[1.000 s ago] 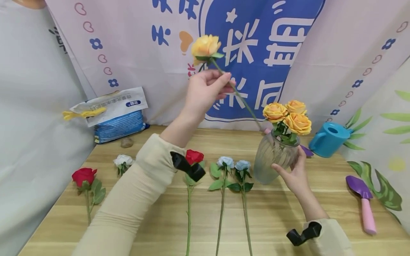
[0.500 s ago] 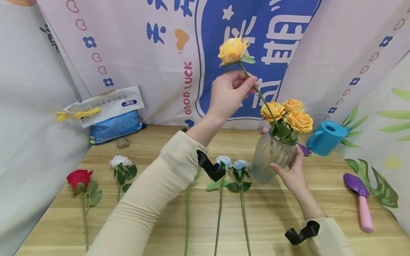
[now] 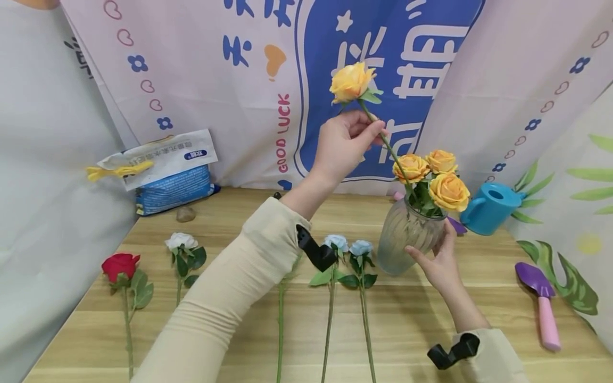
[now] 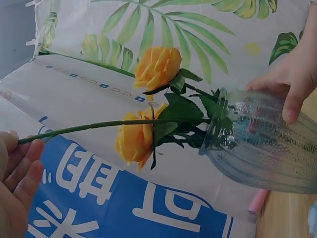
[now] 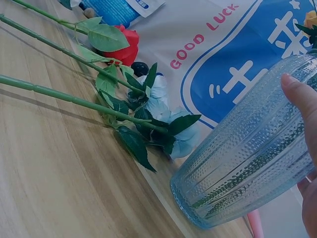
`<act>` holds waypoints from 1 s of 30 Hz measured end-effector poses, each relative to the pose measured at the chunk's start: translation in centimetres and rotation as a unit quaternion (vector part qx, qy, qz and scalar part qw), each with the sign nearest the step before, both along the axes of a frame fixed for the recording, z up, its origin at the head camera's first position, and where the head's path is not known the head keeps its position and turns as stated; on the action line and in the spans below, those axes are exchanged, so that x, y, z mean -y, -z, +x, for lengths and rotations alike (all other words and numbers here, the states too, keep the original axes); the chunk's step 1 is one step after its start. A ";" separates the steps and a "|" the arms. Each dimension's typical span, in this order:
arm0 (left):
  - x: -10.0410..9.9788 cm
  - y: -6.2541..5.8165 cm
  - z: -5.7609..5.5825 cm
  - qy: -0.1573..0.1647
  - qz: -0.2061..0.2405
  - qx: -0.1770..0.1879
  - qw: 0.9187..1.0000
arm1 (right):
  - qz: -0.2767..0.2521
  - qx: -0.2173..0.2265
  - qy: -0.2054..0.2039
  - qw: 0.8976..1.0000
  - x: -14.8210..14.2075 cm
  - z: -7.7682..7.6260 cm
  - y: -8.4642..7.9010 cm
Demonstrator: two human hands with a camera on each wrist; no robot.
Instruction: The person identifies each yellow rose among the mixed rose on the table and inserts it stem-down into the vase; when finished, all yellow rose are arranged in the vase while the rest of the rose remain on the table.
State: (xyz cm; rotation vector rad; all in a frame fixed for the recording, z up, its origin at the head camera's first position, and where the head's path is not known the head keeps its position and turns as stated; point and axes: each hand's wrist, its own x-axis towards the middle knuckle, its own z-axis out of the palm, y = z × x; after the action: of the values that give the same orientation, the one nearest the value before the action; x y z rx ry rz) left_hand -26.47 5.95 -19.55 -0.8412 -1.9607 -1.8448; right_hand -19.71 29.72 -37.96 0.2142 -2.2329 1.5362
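My left hand (image 3: 342, 143) pinches the stem of a yellow rose (image 3: 352, 83) just under its bloom. That stem slants down to the mouth of a ribbed glass vase (image 3: 407, 242); in the left wrist view its lower end reaches the vase rim (image 4: 216, 121) among green leaves. Three orange-yellow roses (image 3: 449, 191) stand in the vase. Around the vase's right side, my right hand (image 3: 438, 260) grips the glass, thumb in front and the other fingers partly hidden behind it. The vase leans slightly to the right in the head view.
On the wooden table (image 3: 407, 340) lie two pale blue roses (image 3: 361, 248), a white rose (image 3: 181, 241) and a red rose (image 3: 121, 266). Another stem passes under my left sleeve. A blue watering can (image 3: 492, 208) and a purple trowel (image 3: 536, 280) are at right, a blue-and-white packet (image 3: 174, 189) at back left.
My left hand has moved right, bringing the yellow rose over the vase, its stem end now at the mouth. In the last half second it has sunk slightly. The right hand keeps its grip.
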 end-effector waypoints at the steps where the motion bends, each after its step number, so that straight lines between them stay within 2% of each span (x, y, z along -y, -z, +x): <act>1: 0.0 0.0 -0.1 0.001 -0.006 -0.003 1.000 | -0.001 0.002 0.001 1.000 0.0 0.0 0.0; 6: -0.5 0.2 -0.3 0.029 -0.040 -0.013 0.999 | 0.001 0.005 0.002 1.000 -0.3 0.0 0.2; 11: -1.7 1.3 -0.4 0.036 -0.097 -0.018 0.995 | 0.009 0.003 0.006 1.000 -0.4 0.0 0.3; 14: -2.7 2.1 -0.3 0.041 -0.127 -0.001 0.991 | 0.010 0.003 0.009 1.000 -0.4 0.1 0.4; 20: -4.3 3.4 -0.1 0.065 -0.172 0.060 0.981 | 0.005 -0.002 0.008 1.000 -0.1 0.3 0.1; 24: -4.9 4.4 -0.1 0.070 -0.177 0.067 0.979 | 0.011 -0.010 0.008 1.000 0.9 1.0 -1.0; 26: -5.2 4.8 -0.1 0.077 -0.166 0.082 0.980 | 0.014 -0.016 0.008 1.000 1.2 1.1 -1.3; 30: -5.6 5.5 -0.4 0.100 -0.120 0.137 0.978 | 0.013 -0.013 0.007 1.000 0.5 0.3 -0.5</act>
State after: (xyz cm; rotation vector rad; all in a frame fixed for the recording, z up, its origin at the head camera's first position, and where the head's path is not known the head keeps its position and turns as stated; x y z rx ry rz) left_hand -26.90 11.57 -25.09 -0.9232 -2.3860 -1.9496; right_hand -19.37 29.27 -37.50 0.2249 -2.2298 1.4899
